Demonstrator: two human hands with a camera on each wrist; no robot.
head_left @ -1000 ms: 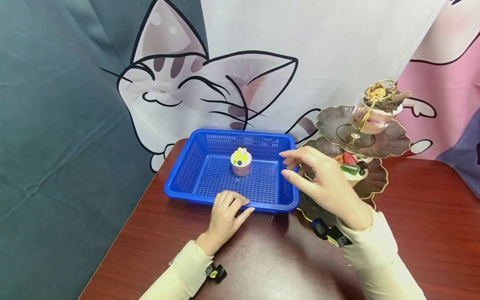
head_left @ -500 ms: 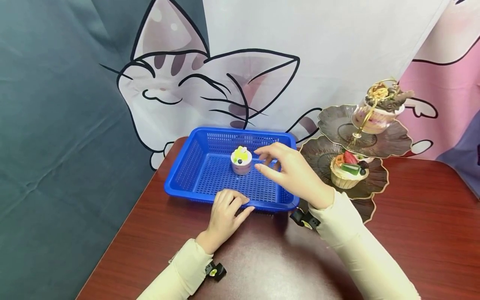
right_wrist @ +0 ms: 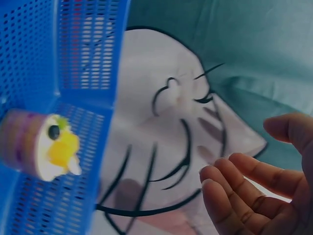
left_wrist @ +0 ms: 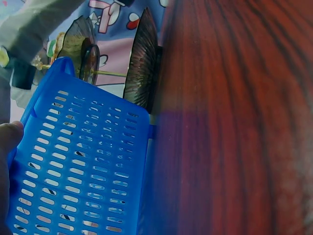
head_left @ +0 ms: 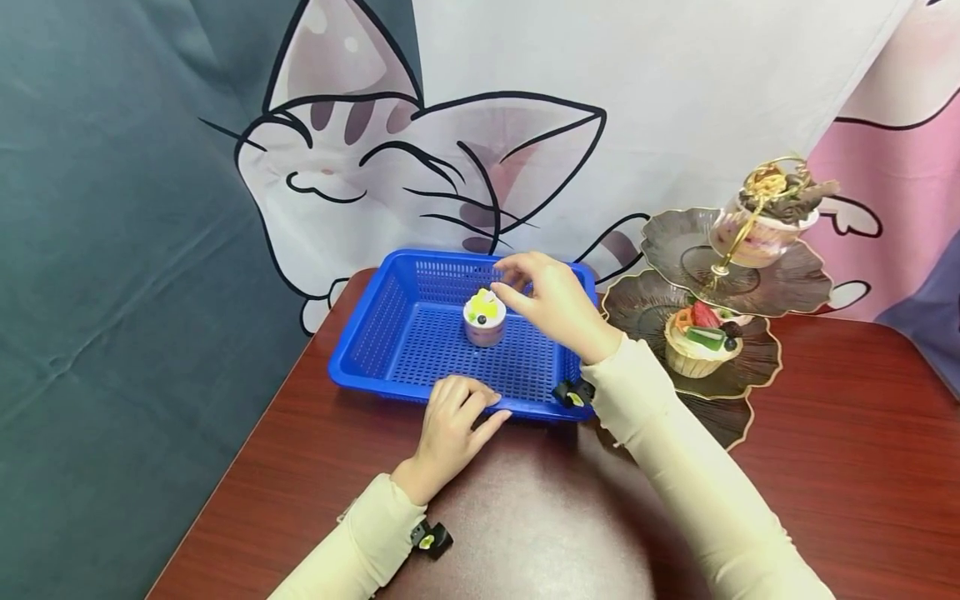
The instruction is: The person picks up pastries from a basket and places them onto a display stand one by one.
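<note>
A blue plastic basket (head_left: 367,387) with slotted walls stands on the table. Inside it sits a small dessert cup (head_left: 484,321) with yellow topping and a dark berry, its layered side showing in the right wrist view. My left hand (head_left: 453,421) holds the basket's front rim, fingers over the edge and thumb on the near side; in the left wrist view a fingertip (left_wrist: 14,129) shows at the rim. Above the basket, just right of the dessert cup, hovers my right hand (head_left: 547,296). Its thumb and loosely bent fingers (right_wrist: 244,188) are apart, with nothing between them.
Right of the basket stands a tiered stand of dark scalloped plates (head_left: 753,333). A larger dessert cup (head_left: 761,229) sits on its top plate, a fruit-topped cupcake (head_left: 701,342) below. A cat-print cloth (head_left: 675,75) hangs behind the table (head_left: 862,442).
My right hand has moved left and away from me, from the stand's side to over the basket beside the dessert cup. My left hand has stayed on the rim.
</note>
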